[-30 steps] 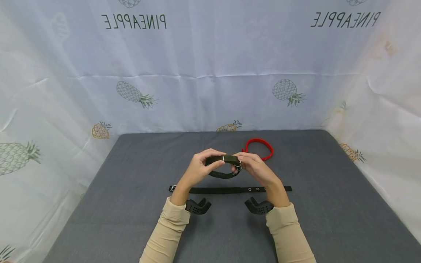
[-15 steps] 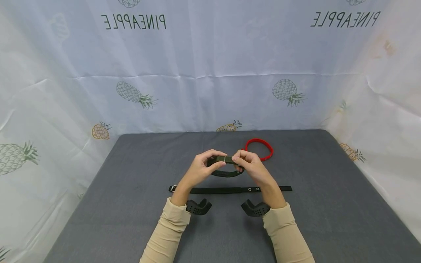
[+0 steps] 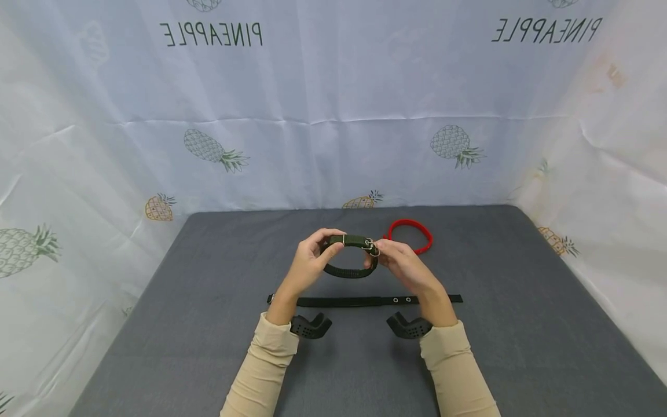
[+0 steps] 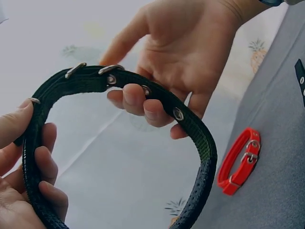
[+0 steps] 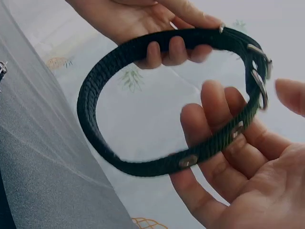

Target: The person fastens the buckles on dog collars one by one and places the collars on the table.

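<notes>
A dark green collar (image 3: 350, 272), buckled into a loop, is held up over the table by both hands. At the left of the loop, my left hand (image 3: 304, 263) grips the band, its thumb pressing the outside near a metal keeper (image 4: 34, 100). My right hand (image 3: 409, 269) is at the buckle end, beside the metal buckle (image 3: 368, 245) and ring. Its fingers curl through the loop and hold the band by the metal eyelets (image 5: 188, 161), while its thumb (image 5: 291, 95) stands off the band in the right wrist view.
A red collar (image 3: 431, 238), also a closed loop, lies behind my right hand. In front of the hands a black collar (image 3: 349, 302) is stretched flat across the grey table (image 3: 208, 347), partly covered by my wrists. Pineapple-print cloth (image 3: 333, 168) hangs behind and at both sides.
My right fingers moved left along the band, then back right to the buckle end. The green collar has shifted slightly left and up with my left hand; its buckle now shows clearly.
</notes>
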Demonstrator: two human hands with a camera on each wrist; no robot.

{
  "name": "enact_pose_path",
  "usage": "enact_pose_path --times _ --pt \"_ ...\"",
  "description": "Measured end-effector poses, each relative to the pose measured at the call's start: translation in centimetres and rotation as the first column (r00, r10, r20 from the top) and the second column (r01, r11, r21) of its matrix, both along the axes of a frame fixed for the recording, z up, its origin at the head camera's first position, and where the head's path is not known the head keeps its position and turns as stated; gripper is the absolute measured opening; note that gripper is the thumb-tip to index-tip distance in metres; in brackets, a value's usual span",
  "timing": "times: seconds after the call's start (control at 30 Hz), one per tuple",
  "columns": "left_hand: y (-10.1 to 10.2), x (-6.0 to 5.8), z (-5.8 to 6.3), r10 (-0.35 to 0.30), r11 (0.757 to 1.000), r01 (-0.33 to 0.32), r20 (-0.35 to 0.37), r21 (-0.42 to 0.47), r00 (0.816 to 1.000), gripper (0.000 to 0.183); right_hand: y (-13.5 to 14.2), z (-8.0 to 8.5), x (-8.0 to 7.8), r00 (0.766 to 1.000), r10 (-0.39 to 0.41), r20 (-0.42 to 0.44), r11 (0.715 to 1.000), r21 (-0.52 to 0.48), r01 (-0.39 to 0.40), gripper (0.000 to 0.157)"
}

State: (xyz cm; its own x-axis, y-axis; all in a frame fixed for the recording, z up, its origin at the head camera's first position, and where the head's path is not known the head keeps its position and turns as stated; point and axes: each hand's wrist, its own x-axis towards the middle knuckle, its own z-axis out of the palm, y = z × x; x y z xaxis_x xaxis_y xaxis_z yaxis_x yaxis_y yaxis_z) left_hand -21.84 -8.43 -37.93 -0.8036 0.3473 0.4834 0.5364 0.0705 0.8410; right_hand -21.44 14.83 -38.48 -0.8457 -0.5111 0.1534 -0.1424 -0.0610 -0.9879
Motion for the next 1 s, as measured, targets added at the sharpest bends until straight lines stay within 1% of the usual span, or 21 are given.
enact_pose_path --times 0.13,0.23,0.37,0.53,0.7,0.8,0.9,1.0 --pt "-0.2 -0.2 0.0 0.016 0.999 -0.017 0.017 0.041 1.000 0.027 0.2 -0.1 -0.1 0.999 0.045 0.002 0.998 -0.040 -0.045 0.024" --pt "-0.3 -0.2 0.1 0.026 0.998 -0.029 0.044 0.063 0.999 0.027 0.1 0.0 0.0 0.998 0.057 0.015 0.995 -0.084 -0.055 0.021" --pt "-0.2 -0.3 0.2 0.031 0.998 -0.034 0.053 0.052 0.998 0.026 -0.1 0.2 0.0 0.999 0.030 0.028 0.993 -0.118 -0.027 0.021" --pt "-0.3 -0.4 0.2 0.028 0.999 -0.030 0.070 0.025 0.997 0.026 -0.2 0.3 0.0 0.998 -0.016 0.061 0.995 -0.100 0.022 0.022" --pt "-0.6 -0.5 0.1 0.042 0.998 -0.045 0.087 0.036 0.995 0.026 -0.4 0.5 -0.1 0.997 -0.029 0.069 0.996 -0.079 0.035 0.018" --pt "-0.9 -0.5 0.1 0.025 0.999 -0.029 0.088 0.037 0.996 0.028 -0.7 0.8 -0.2 0.994 -0.051 0.093 0.995 -0.083 0.059 0.018" --pt "-1.2 -0.6 0.2 0.007 1.000 -0.010 0.105 0.029 0.994 0.030 -0.9 1.1 -0.4 0.991 -0.068 0.111 0.993 -0.085 0.077 0.019" --pt "-1.7 -0.7 0.2 0.012 0.999 -0.015 0.129 0.029 0.992 0.031 -1.1 1.3 -0.7 0.991 -0.066 0.115 0.993 -0.087 0.076 0.019"
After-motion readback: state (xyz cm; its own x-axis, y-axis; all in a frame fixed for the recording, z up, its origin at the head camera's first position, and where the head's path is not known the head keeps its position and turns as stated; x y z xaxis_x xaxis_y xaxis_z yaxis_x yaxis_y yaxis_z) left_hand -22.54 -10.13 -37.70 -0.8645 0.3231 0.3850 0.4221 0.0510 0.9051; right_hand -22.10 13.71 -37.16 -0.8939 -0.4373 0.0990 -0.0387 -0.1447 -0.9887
